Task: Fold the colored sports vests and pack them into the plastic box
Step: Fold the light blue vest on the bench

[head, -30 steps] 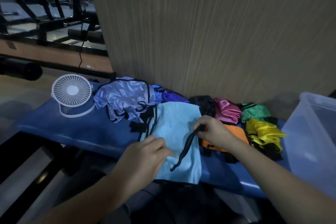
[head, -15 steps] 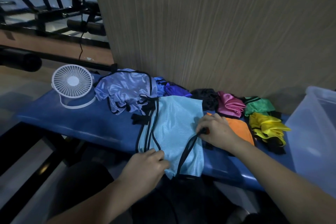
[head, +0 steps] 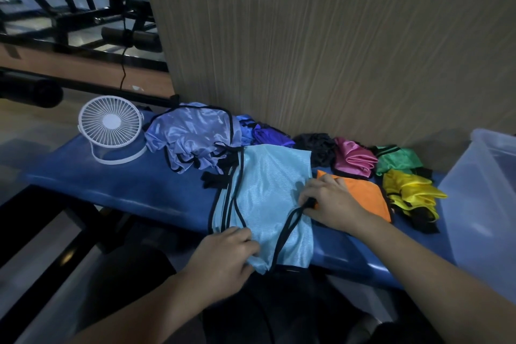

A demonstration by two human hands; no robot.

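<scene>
Early days: the light-blue vest [head: 268, 198] lies mid-bench; left hand [head: 223, 257] pinches its near hem, right hand [head: 332, 204] its black strap [head: 284, 234]. Plastic box [head: 480, 204], three o'clock, looks empty.

A padded bench with a deep blue vinyl top [head: 134, 190] carries the cloths. Near its front edge lies a light blue mesh vest [head: 268, 198] trimmed in black binding. Toward the left end sits a round white plastic fan [head: 110, 123], and beside it a shiny lavender vest [head: 192, 137], also black-edged. Along the back edge run a royal-blue and purple vest [head: 262, 134], a black vest [head: 318, 145], a glossy pink vest [head: 353, 160] and a green vest [head: 396, 159]. In front of those lie an orange vest [head: 363, 193] and a bright yellow vest [head: 410, 193] (black trim again). At the right end stands a clear, bluish plastic box [head: 480, 190]. The wall panel [head: 335, 36] behind is beige with fine vertical streaks.
</scene>
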